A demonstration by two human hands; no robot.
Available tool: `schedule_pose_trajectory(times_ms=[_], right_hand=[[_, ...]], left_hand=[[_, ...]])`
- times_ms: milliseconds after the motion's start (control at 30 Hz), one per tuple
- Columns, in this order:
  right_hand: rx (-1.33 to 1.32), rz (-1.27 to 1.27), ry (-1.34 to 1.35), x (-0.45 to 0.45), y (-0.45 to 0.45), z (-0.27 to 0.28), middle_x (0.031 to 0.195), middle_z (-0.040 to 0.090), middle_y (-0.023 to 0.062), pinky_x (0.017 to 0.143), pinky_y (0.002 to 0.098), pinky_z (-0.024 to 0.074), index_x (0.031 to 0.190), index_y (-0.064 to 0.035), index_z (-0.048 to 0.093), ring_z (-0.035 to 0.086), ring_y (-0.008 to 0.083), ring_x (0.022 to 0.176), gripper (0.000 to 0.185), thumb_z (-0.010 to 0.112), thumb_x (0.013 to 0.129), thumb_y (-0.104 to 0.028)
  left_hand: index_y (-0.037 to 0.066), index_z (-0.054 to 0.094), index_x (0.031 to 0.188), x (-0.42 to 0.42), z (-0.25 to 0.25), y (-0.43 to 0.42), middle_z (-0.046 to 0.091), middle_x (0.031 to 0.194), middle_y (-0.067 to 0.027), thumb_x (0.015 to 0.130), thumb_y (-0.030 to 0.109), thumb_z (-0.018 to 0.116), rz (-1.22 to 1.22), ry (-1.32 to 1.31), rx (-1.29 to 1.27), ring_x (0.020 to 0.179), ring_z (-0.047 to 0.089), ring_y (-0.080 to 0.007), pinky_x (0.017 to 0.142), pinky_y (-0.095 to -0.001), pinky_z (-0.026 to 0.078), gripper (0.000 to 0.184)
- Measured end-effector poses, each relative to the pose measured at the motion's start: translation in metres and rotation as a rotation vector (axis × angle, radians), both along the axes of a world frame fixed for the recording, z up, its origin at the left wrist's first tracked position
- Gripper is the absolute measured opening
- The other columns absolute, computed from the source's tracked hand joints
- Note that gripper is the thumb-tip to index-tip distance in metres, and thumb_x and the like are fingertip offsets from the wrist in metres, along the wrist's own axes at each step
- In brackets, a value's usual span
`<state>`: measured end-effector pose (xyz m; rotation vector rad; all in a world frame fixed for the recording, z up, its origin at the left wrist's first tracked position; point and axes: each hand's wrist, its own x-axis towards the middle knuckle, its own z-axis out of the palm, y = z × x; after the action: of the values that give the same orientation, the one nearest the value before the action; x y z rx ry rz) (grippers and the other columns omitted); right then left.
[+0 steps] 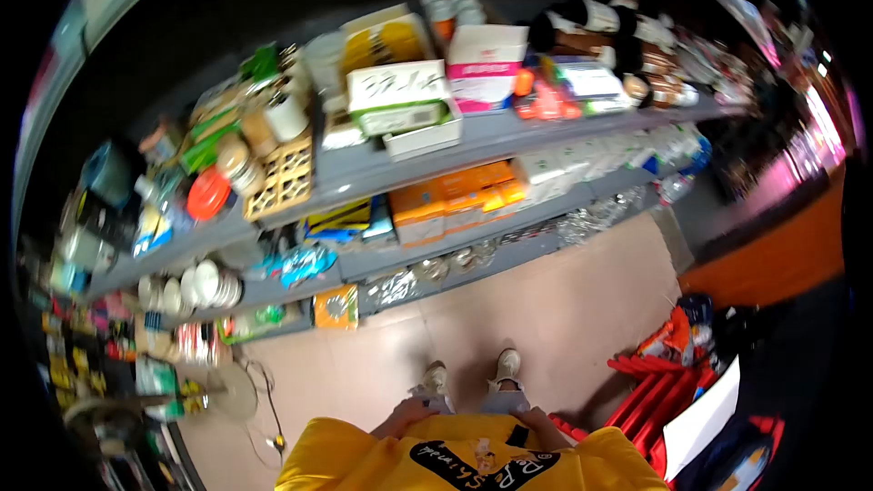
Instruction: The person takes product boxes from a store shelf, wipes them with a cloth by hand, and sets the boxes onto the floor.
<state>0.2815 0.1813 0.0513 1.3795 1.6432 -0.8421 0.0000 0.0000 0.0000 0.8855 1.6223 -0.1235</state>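
My left hand (411, 411) hangs low at the hem of my yellow shirt (473, 455), close to my thigh. On the other side, my right hand (544, 427) is also down by the shirt's hem, partly covered by it. The fingers of both hands are too small and blurred to make out, and I see no object in either one. Below them my light shoes (507, 364) stand on the tiled floor. The hands are well apart from the shelf (355, 180) in front of me.
White-and-green boxes (400, 95), a wooden holed rack (284, 180) and a red-lidded jar (209, 194) crowd the upper shelf. Orange boxes (455, 205) fill the one below. A fan (232, 391) with a cable stands at left; red plastic stools (650, 409) are at right.
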Motion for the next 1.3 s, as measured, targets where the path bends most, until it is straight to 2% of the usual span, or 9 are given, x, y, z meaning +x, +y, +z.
schedule_pose_trajectory(times_ms=[67, 167, 300, 467, 667, 833, 900, 967, 1300], right_hand=[[-0.165, -0.129, 0.016, 0.014, 0.030, 0.058, 0.108, 0.050, 0.0276, 0.085, 0.0395, 0.0397, 0.111, 0.0112, 0.044, 0.051, 0.0376, 0.099, 0.079, 0.045, 0.073, -0.058], [0.061, 0.259, 0.218, 0.004, 0.044, -0.074, 0.093, 0.055, 0.0279, 0.073, 0.0411, 0.0448, 0.114, 0.0016, 0.046, 0.055, 0.0385, 0.086, 0.063, 0.042, 0.078, -0.050], [-0.029, 0.418, 0.355, 0.036, 0.086, -0.046, 0.073, 0.057, 0.0205, 0.059, 0.0431, 0.0455, 0.116, -0.0209, 0.045, 0.056, 0.0362, 0.069, 0.036, 0.042, 0.081, -0.030], [-0.119, 0.168, 0.191, 0.056, 0.130, 0.002, 0.086, 0.059, 0.0215, 0.069, 0.0441, 0.0432, 0.082, -0.0033, 0.061, 0.056, 0.0370, 0.078, 0.054, 0.042, 0.077, -0.053], [-0.176, 0.405, 0.387, 0.101, 0.168, -0.052, 0.077, 0.058, 0.0204, 0.063, 0.0433, 0.0432, 0.082, -0.0028, 0.060, 0.055, 0.0358, 0.070, 0.051, 0.043, 0.077, -0.051], [-0.128, 0.773, 0.454, 0.061, 0.191, -0.040, 0.069, 0.057, 0.0168, 0.059, 0.0418, 0.0434, 0.077, -0.0035, 0.061, 0.054, 0.0329, 0.060, 0.053, 0.045, 0.076, -0.054], [-0.259, 0.220, 0.187, 0.025, 0.199, -0.007, 0.071, 0.058, 0.0164, 0.058, 0.0403, 0.0441, 0.074, -0.0036, 0.060, 0.055, 0.0311, 0.060, 0.053, 0.045, 0.076, -0.055], [-0.227, 0.268, 0.170, 0.006, 0.209, -0.015, 0.075, 0.059, 0.0168, 0.061, 0.0405, 0.0442, 0.073, -0.0021, 0.059, 0.057, 0.0314, 0.067, 0.053, 0.046, 0.076, -0.053], [0.461, 0.425, 1.106, -0.196, 0.305, -0.055, 0.083, 0.053, 0.0186, 0.068, 0.0412, 0.0401, 0.084, -0.0009, 0.051, 0.051, 0.0360, 0.078, 0.012, 0.055, 0.077, -0.010]], left_hand=[[0.000, 0.059, 0.095, 0.035, 0.072, 0.010, 0.059, 0.093, -0.0198, 0.069, 0.060, 0.047, 0.201, -0.111, 0.005, 0.088, 0.057, -0.0321, 0.078, -0.0388, 0.043, 0.067], [-0.001, 0.059, 0.094, -0.008, 0.047, 0.018, 0.059, 0.095, -0.0200, 0.070, 0.059, 0.044, 0.279, -0.050, -0.059, 0.090, 0.056, -0.0323, 0.077, -0.0392, 0.043, 0.066], [0.000, 0.060, 0.093, 0.044, 0.051, 0.019, 0.059, 0.096, -0.0195, 0.074, 0.056, 0.040, 0.420, -0.012, -0.069, 0.089, 0.055, -0.0331, 0.077, -0.0402, 0.042, 0.061], [0.005, 0.057, 0.100, 0.094, 0.106, 0.048, 0.058, 0.096, -0.0181, 0.082, 0.047, 0.036, 0.596, -0.141, -0.090, 0.089, 0.054, -0.0341, 0.079, -0.0402, 0.041, 0.051], [0.006, 0.057, 0.097, 0.134, 0.120, 0.049, 0.059, 0.092, -0.0168, 0.082, 0.049, 0.036, 0.789, -0.121, -0.028, 0.087, 0.055, -0.0304, 0.079, -0.0386, 0.040, 0.050], [0.007, 0.058, 0.096, 0.141, 0.072, 0.049, 0.059, 0.088, -0.0161, 0.082, 0.049, 0.038, 0.732, -0.126, 0.036, 0.085, 0.056, -0.0297, 0.077, -0.0375, 0.042, 0.049], [0.007, 0.058, 0.096, 0.137, 0.059, 0.049, 0.060, 0.088, -0.0159, 0.081, 0.049, 0.039, 0.709, -0.130, -0.010, 0.085, 0.056, -0.0294, 0.076, -0.0373, 0.042, 0.048], [0.007, 0.057, 0.094, 0.114, 0.060, 0.063, 0.060, 0.086, -0.0153, 0.082, 0.048, 0.039, 0.609, -0.065, -0.060, 0.086, 0.056, -0.0297, 0.075, -0.0379, 0.042, 0.047], [0.004, 0.053, 0.093, -0.008, -0.094, 0.128, 0.059, 0.081, -0.0161, 0.080, 0.034, 0.043, 0.478, 0.531, 0.311, 0.075, 0.058, -0.0318, 0.069, -0.0426, 0.045, 0.034]])
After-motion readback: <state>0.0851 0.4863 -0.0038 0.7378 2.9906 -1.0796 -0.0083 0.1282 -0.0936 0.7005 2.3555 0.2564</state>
